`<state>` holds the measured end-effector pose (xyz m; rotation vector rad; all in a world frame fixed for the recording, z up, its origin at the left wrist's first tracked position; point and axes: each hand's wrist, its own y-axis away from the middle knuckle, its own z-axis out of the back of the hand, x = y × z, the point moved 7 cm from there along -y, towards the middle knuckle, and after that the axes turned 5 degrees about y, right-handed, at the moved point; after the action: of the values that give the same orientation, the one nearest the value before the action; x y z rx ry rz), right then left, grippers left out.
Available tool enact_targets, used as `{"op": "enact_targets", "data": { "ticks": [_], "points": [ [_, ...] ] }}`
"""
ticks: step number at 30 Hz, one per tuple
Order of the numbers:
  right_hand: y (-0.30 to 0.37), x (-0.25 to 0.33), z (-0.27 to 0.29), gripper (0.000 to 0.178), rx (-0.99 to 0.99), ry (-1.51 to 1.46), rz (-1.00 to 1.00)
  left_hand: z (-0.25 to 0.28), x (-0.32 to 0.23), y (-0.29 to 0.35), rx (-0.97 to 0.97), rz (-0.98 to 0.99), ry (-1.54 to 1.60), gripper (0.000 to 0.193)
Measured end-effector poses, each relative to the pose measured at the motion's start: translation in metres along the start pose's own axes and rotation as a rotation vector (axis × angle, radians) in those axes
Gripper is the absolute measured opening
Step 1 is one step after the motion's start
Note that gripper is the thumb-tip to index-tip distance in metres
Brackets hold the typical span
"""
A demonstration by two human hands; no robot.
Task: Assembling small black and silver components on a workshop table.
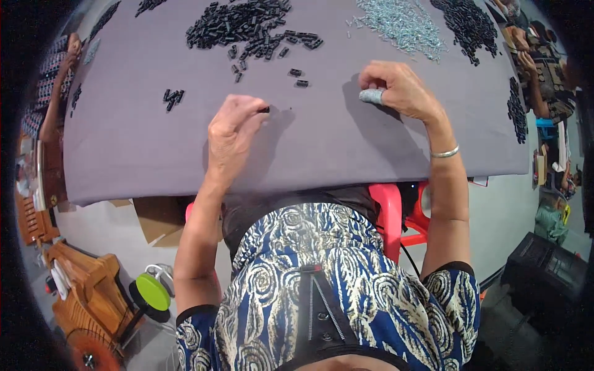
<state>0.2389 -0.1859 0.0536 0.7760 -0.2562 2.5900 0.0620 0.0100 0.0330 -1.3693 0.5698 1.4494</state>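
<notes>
Left hand (232, 133) curled, thumb and fingertips pinched together on a small black piece (264, 109) just above the grey cloth-covered table (322, 154), near its middle. Right hand (396, 86) resting knuckles-down on the cloth, fingers curled together, a grey wrapped sleeve (371, 96) on one finger; whether anything is pinched there cannot be told. Far left of centre, a loose heap of black pieces (247, 25), short and blocky. Far right, a pile of silvery pins (402, 25), thin and glinting. Thin metal bangle (445, 152) at the right wrist.
</notes>
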Motion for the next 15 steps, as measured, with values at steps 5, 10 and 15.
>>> {"op": "enact_targets", "data": {
  "ticks": [5, 10, 15],
  "points": [
    [-0.005, 0.012, -0.006, 0.013, 0.001, 0.179, 0.053, 0.001, 0.002, -0.002, -0.033, 0.039, -0.029, 0.015],
    [-0.026, 0.025, -0.018, 0.011, -0.007, -0.027, -0.022, 0.005, 0.011, -0.001, -0.065, 0.059, 0.117, 0.013],
    [-0.059, 0.062, -0.049, 0.009, 0.075, -0.685, -0.102, 0.004, 0.015, 0.001, -0.057, 0.086, 0.147, 0.014]
  ]
}}
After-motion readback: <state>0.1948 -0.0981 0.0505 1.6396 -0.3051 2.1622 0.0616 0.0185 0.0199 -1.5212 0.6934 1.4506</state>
